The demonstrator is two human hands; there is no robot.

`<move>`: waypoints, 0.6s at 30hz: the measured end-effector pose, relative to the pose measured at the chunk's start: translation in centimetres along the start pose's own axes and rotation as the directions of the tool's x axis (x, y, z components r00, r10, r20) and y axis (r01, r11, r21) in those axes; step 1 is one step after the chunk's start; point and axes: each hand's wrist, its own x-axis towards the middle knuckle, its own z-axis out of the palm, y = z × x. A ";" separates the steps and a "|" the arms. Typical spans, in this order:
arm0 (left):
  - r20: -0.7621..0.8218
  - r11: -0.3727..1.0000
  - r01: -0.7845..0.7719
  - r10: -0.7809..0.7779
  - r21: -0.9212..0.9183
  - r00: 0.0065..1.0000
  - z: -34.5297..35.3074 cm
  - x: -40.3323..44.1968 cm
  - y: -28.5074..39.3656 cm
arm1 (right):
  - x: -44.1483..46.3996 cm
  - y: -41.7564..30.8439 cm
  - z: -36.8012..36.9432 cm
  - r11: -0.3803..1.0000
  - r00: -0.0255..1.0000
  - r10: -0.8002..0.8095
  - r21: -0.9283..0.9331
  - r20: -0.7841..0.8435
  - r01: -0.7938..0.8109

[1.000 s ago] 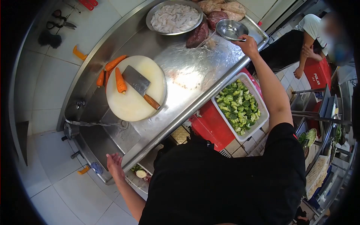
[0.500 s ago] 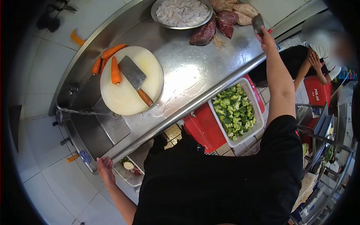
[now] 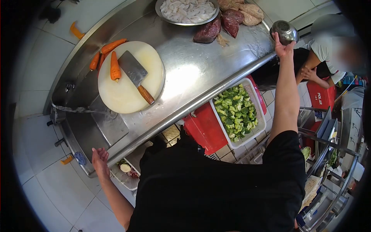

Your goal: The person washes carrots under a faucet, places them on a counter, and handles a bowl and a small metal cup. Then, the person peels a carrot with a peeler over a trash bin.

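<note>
My right hand (image 3: 284, 49) grips a small metal bowl (image 3: 285, 31) by its rim at the right end of the steel counter. The bowl is tipped over, with its rounded underside facing me. My left hand (image 3: 100, 161) is by the near left edge of the sink, empty, fingers loosely apart. Between my hands, a round white cutting board (image 3: 152, 63) carries a carrot (image 3: 115, 67) and a cleaver (image 3: 133, 69) with a wooden handle. Several more carrots (image 3: 113, 46) lie behind the board. Water (image 3: 77, 110) runs into the sink (image 3: 83, 127) at the left.
At the back stand a metal basin (image 3: 188, 24) of pale sliced pieces, dark red meat (image 3: 208, 31) and pale meat pieces (image 3: 251, 13). Below the counter sits a white basket (image 3: 262, 123) of green florets beside a red box (image 3: 206, 129). Another person (image 3: 319, 58) is at the right.
The metal bowl in my right hand has turned, from nearly edge-on to showing its underside, and moved slightly right. My left hand stays by the sink edge. The whole view has shifted a little.
</note>
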 end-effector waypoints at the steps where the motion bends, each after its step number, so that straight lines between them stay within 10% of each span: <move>1: 0.017 1.000 -0.015 0.015 0.000 1.000 0.3 0.3 0.3 | -0.8 0.5 -0.2 0.999 1.000 -0.002 0.037 0.031 0.001; 4: 0.065 0.999 -0.036 0.037 -0.027 0.997 1.8 0.9 1.6 | -5.9 3.1 0.9 0.997 0.996 0.013 0.078 0.085 -0.020; 10: 0.319 0.986 -0.145 0.164 -0.082 0.933 5.4 3.2 4.8 | -21.4 16.0 7.2 0.854 0.950 0.213 -0.516 0.227 -0.068; 14: 0.501 0.980 -0.159 0.200 -0.123 0.842 8.5 3.4 7.5 | -32.4 26.9 12.0 0.427 0.836 0.232 -0.824 0.497 0.371; 18: 0.689 0.984 0.025 0.106 -0.178 0.716 8.9 4.6 9.3 | -41.5 36.6 17.3 0.379 0.638 0.236 -0.674 0.733 0.634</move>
